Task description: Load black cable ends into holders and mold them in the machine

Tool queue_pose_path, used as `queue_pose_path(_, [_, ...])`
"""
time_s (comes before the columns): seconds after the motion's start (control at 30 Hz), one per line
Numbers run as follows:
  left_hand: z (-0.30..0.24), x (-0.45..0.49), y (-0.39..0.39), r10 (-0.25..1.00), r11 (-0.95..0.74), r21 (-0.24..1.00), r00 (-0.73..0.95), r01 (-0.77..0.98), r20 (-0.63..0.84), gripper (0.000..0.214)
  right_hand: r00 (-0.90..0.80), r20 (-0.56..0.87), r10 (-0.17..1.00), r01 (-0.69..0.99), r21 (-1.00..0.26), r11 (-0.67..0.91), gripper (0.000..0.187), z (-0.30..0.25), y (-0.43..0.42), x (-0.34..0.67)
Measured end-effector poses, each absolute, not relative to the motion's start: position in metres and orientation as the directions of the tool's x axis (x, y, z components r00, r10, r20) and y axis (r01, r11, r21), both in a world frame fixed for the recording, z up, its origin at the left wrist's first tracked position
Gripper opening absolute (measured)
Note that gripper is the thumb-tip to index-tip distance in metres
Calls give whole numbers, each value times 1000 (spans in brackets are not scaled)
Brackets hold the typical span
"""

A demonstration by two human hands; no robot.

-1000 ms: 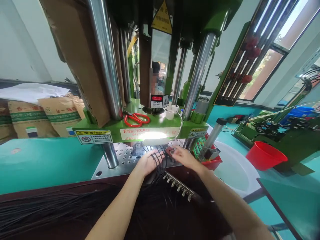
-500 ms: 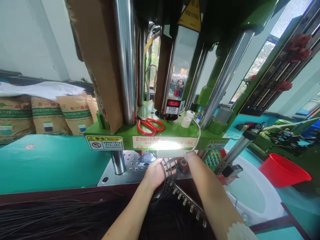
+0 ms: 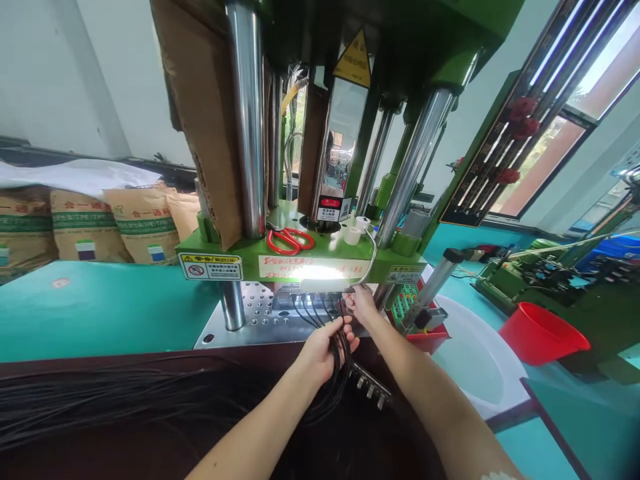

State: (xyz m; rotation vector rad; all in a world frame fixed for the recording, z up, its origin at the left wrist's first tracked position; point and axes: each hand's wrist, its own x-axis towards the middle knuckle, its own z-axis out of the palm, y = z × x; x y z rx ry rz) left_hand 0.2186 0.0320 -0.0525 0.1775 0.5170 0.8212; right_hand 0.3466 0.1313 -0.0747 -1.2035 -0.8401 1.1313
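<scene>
Cables (image 3: 343,377) of black colour pass in a bundle through the left hand (image 3: 321,350), which is closed around them over the far edge of the dark worktop (image 3: 100,367). Beyond this edge, several reach the metal plate (image 3: 265,339). The right hand (image 3: 364,305) is toward the plate's right edge, fingers bent; I cannot tell if it holds something. Red scissors (image 3: 274,243) lie near the green platform's (image 3: 340,252) front edge. Paper sacks (image 3: 137,223) stand leftward, a red bucket (image 3: 543,337) rightward.
</scene>
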Motion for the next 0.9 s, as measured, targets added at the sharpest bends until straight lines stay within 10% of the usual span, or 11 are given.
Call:
queue_pose_path(0.3, [-46, 181, -37, 664, 740, 166, 667, -652, -337, 19, 385, -59, 921, -241, -970, 38, 9, -69, 88, 328])
queue_pose_path(0.63, [-60, 130, -107, 571, 725, 530, 814, -439, -107, 17, 461, -62, 885, -227, -973, 50, 9, -73, 59, 327])
queue_pose_path(0.7, [-32, 91, -99, 712, 586, 518, 701, -623, 38, 19, 479, -72, 875, -212, -977, 36, 10, -73, 55, 340])
queue_pose_path(0.8, [15, 15, -63, 972, 1, 464, 109, -886, 207, 17, 476, -76, 876, -183, -983, 14, 14, -75, 43, 365])
queue_pose_path(0.9, [32, -48, -5, 865, -474, 693, -434, -543, 252, 32, 449, -84, 890, -153, -988, -16, 18, -81, 28, 384])
